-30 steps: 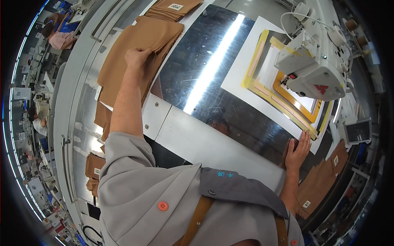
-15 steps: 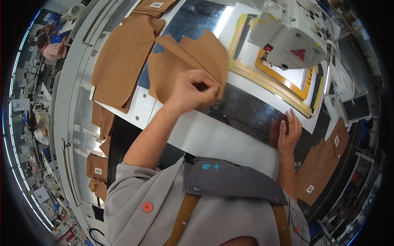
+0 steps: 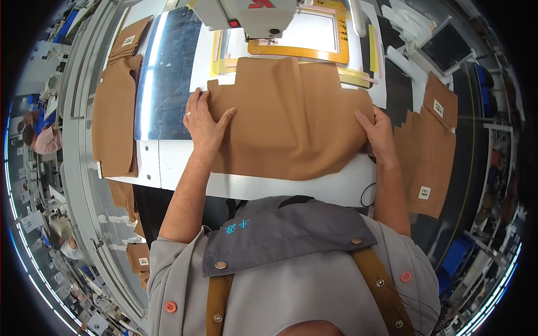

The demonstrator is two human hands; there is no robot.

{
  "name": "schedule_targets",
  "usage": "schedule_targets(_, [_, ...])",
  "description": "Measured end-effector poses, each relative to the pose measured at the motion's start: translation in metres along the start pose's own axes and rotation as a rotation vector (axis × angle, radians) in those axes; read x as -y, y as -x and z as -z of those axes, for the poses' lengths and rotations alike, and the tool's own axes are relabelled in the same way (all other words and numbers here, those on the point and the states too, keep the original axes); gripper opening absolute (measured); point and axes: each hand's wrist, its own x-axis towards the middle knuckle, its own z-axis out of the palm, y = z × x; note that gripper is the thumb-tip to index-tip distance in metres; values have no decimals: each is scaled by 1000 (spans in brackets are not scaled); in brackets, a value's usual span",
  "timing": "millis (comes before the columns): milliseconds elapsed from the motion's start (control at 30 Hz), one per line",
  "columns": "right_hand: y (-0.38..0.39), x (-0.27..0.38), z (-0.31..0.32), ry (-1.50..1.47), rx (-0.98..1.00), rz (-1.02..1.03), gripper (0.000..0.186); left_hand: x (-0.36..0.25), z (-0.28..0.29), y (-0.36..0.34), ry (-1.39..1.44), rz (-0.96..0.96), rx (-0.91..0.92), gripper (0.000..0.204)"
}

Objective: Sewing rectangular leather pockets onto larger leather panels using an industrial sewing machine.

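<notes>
Brown fabric panel [image 3: 263,123] is now lying spread at the near side of the orange frame [image 3: 322,56], no longer dangling one-handed; you're managing both edges, left hand [image 3: 204,127] splaying loosely, right hand [image 3: 382,133] half-curling, its grip unclear.

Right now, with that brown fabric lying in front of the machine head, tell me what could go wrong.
1. The brown fabric has raised folds running down its middle; pressed as it lies, it might crease.
2. Its far edge overlaps the yellow-taped border and reaches close to the orange frame, so it could snag there.
3. The left hand and right hand are at opposite sides of it; an uneven pull might skew it.
</notes>
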Motion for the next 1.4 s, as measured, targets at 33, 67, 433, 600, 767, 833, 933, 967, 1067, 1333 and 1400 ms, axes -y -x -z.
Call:
schedule_targets(33, [3, -3, 8, 22, -24, -31, 29, -1, 1, 1, -3, -1, -17, 58])
schedule_targets(67, [4, -6, 16, 109, -15, -23, 30, -4, 3, 1, 91, 81, 107, 61])
schedule_targets(433, [-68, 19, 27, 584, -104, -51, 51, -16, 5, -62, 718, 553, 432, 67])
schedule_targets(600, [-86, 24, 21, 910, 6, 292, 29, -13, -5, -84, 693, 503, 610, 25])
schedule_targets(767, [-109, 28, 34, 867, 124, 78, 20, -17, -13, -96, 578, 506, 603, 23])
schedule_targets(833, [-120, 29, 35, 819, 50, 151, 18, -18, -22, -108, 601, 493, 587, 22])
schedule_targets(933, [-142, 31, 38, 917, 8, 189, 15, -14, -35, -127, 495, 434, 593, 22])
schedule_targets(967, [-150, 31, 40, 916, 9, 187, 15, -12, -40, -133, 560, 460, 586, 21])
schedule_targets(1067, [-176, 30, 44, 929, -13, 188, 14, -4, -62, -151, 588, 435, 516, 19])
schedule_targets(1333, [-261, 28, 47, 1052, -237, 516, 14, 19, -130, -225, 834, 358, 139, 18])
schedule_targets(1400, [-278, 31, 48, 1060, -244, 534, 14, 33, -130, -235, 847, 377, 159, 19])
